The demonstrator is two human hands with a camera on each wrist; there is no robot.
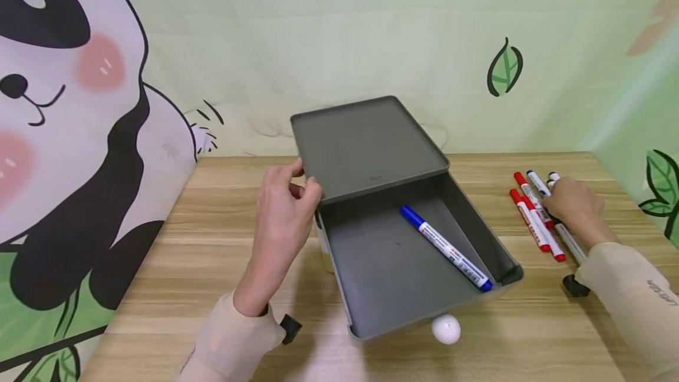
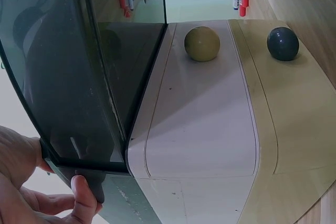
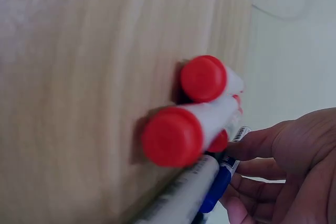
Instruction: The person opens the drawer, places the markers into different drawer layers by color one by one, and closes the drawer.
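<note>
A flat grey lid [image 1: 371, 146] with a raised rim covers the back part of a grey tray [image 1: 371, 287]. At the lid's left front corner my left hand [image 1: 283, 208] pinches the edge; the left wrist view shows fingers [image 2: 81, 195] around a grey corner piece. One blue whiteboard marker [image 1: 445, 246] lies slantwise in the tray. My right hand [image 1: 575, 205] is at the far right among the loose markers, pinching a blue-capped marker [image 3: 218, 184] between thumb and fingers. Red markers [image 1: 530, 220] lie beside it, and a pale marker [image 1: 570, 240] sits partly under the hand.
Beneath the tray are a white drawer [image 2: 205, 114] and a yellowish drawer [image 2: 299, 108], each with a round knob. A white knob [image 1: 446, 329] shows below the tray's front. The wooden tabletop [image 1: 223, 211] meets a printed cloth backdrop [image 1: 239, 46] behind.
</note>
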